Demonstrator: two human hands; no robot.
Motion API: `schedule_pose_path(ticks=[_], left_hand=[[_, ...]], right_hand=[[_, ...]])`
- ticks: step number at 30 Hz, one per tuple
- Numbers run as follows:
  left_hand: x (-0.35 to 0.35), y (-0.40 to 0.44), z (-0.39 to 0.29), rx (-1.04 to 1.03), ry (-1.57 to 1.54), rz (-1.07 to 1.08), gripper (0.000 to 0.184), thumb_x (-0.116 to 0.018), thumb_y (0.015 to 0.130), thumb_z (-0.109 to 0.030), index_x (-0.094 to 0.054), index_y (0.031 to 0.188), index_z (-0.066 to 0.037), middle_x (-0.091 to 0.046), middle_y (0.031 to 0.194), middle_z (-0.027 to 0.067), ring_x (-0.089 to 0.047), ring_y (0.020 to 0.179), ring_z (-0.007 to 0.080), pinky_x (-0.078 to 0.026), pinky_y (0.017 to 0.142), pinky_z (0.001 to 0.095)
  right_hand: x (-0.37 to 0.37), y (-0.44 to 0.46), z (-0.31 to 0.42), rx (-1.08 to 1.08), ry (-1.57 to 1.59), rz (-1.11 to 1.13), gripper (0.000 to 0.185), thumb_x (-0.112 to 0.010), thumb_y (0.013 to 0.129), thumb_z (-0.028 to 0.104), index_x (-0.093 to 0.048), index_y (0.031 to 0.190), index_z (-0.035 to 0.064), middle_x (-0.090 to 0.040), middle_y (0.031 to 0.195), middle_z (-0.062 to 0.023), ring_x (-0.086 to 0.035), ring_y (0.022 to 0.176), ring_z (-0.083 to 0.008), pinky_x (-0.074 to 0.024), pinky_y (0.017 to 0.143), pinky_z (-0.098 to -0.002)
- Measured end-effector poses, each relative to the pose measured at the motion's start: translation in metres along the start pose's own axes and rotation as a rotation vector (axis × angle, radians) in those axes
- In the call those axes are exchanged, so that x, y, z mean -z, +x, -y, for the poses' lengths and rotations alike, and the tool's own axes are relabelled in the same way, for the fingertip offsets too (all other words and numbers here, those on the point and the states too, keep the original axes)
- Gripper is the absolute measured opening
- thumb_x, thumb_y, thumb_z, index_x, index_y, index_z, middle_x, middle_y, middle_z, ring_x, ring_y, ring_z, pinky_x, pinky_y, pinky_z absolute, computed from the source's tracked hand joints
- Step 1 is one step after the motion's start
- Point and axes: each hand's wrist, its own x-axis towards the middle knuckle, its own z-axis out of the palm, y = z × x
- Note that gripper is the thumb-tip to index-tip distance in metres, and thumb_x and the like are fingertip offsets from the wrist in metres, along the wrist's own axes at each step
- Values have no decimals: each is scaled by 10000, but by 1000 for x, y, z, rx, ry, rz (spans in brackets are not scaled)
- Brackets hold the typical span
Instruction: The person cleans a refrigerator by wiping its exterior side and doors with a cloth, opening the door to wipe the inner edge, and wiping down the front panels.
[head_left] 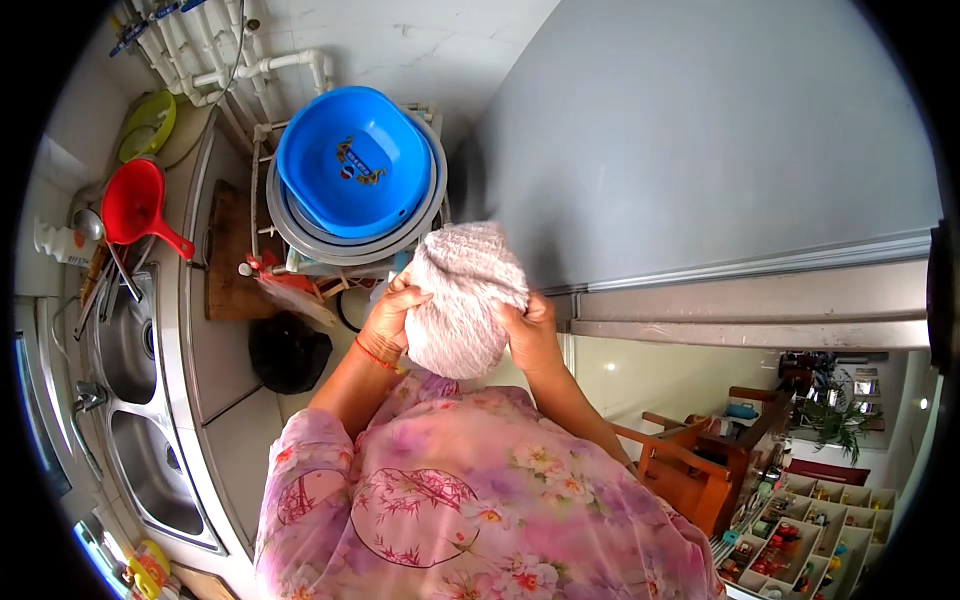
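A pale pink, ribbed cloth is gathered in front of my chest, creased across its upper part. My left hand, with a red string around the wrist, pinches its left edge. On the opposite side, my right hand grips the cloth with the thumb laid over the front. Folds hide some fingertips of both hands. Whether the cloth is a flat piece or a sewn item, I cannot tell. Just beyond it sits a blue plastic basin, stacked in larger metal basins on a rack.
To the left, a counter holds a double steel sink, a red ladle-shaped scoop and a green basin. A black bag hangs below a wooden board. A large grey panel stands at right, with wooden chairs behind.
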Motion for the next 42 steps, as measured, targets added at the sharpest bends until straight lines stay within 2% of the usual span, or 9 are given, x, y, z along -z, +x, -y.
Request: schedule_pose_path(ticks=[4,9,16,28,34,37,39,41,42], left_hand=[[19,0,5,-239,877,-227,555,-670,812,-104,-451,1316,-29,-520,1225,71,-513,1113,198,-426,926,329],[-15,-20,4,-270,1040,2,899,-768,733,-330,-282,1425,-24,-420,1361,132,-370,1308,267,-342,1040,399],[-36,2,22,-221,385,103,781,-743,767,-367,-375,1359,-13,-517,1255,127,-522,1132,230,-443,952,369],[-115,-3,53,-72,278,46,486,-621,888,-155,-453,1323,-19,-557,1227,91,-543,1095,179,-462,922,334],[-123,42,31,-759,970,-257,599,-700,808,-240,-471,1309,-5,-519,1299,108,-432,1248,237,-279,1073,400],[-148,64,10,-1429,1520,-438,700,-717,750,-255,-427,1344,-24,-468,1343,183,-312,1350,316,-100,1130,451],[-150,108,28,-1498,1335,-177,717,-687,773,-219,-363,1389,-44,-432,1370,211,-329,1343,336,-172,1126,432],[-180,108,51,-765,1171,121,722,-658,797,-171,-313,1421,-57,-395,1397,228,-359,1320,357,-251,1108,392],[-186,109,74,-949,1188,70,686,-636,815,-158,-323,1416,-49,-407,1392,217,-380,1307,346,-275,1099,375]], right_hand=[[-5,11,15,506,-709,-104,371,-678,714,-23,-595,1076,-21,-572,1141,-128,-589,996,-254,-469,848,-330],[-23,19,19,673,-1026,-152,350,-657,665,-28,-602,1008,10,-558,1181,-128,-559,1014,-334,-476,849,-401],[-55,6,57,173,156,477,863,-613,877,255,-41,1480,24,-169,1503,-240,-282,1353,-393,-273,1071,-485],[12,-69,128,341,-456,514,818,-693,802,329,-292,1411,-44,-220,1489,-261,-224,1392,-386,-213,1101,-473],[89,-98,169,1237,-575,381,444,-460,965,298,-602,1092,-104,-564,1199,-264,-487,1171,-414,-323,1042,-534],[105,-110,181,1350,-466,-87,638,-357,953,506,-429,1313,-16,-383,1384,-279,-332,1311,-445,-319,1029,-583],[120,-102,187,1426,-303,-143,602,-365,974,438,-329,1404,18,-254,1475,-259,-273,1348,-448,-261,1078,-567],[101,-89,192,1467,-290,-342,591,-402,973,406,-327,1409,15,-272,1473,-244,-298,1351,-404,-239,1097,-536],[96,-82,191,1485,-340,-402,582,-413,972,395,-336,1402,10,-272,1475,-237,-289,1359,-386,-227,1103,-523]])
